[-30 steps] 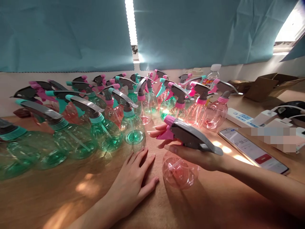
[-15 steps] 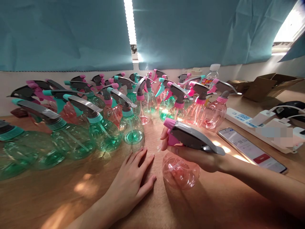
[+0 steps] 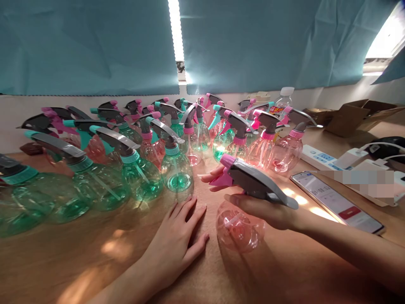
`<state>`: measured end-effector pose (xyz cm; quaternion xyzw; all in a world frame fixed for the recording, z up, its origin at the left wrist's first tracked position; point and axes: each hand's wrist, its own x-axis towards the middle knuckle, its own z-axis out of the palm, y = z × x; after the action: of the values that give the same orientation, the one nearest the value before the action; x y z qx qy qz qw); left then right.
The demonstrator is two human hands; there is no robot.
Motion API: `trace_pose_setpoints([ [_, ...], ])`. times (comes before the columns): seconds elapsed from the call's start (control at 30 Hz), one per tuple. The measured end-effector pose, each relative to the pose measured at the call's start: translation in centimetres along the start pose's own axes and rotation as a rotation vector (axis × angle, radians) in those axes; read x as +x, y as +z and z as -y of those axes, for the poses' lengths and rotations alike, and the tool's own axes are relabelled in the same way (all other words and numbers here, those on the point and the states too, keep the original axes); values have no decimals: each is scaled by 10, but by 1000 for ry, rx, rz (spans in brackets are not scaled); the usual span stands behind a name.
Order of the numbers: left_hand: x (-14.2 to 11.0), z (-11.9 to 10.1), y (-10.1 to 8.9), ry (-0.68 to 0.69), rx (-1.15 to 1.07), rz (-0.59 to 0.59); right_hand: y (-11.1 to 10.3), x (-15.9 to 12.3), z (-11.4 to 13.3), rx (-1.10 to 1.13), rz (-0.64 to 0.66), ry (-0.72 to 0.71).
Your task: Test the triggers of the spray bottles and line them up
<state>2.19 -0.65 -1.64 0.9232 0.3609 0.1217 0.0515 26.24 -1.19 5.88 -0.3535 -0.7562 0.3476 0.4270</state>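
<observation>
My right hand is round the neck of a pink spray bottle that stands on the table in front of me. Its thumb lies across the neck, and its fingers are stretched out past the pink trigger. The bottle's grey head has a pink nozzle pointing to the left. My left hand rests flat on the wooden table, fingers spread, holding nothing. Just beyond its fingertips stands a green spray bottle with a turquoise collar.
Several more green and pink spray bottles stand in rows at the left and back. On the right lie a phone and a white power strip with plugs. An opened cardboard box and a clear drink bottle are farther back.
My right fingers have straightened away from the trigger, which has swung outward from its pulled-in position. The bottle's head has risen slightly. My left hand stays in place.
</observation>
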Motion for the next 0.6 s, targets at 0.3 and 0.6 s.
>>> trace_pose_setpoints([
  [0.3, 1, 0, -2, 1, -9, 7, 5, 1, -8, -77, 3, -3],
  [0.6, -1, -1, 0, 1, -24, -21, 4, 2, -8, -126, 12, -40],
])
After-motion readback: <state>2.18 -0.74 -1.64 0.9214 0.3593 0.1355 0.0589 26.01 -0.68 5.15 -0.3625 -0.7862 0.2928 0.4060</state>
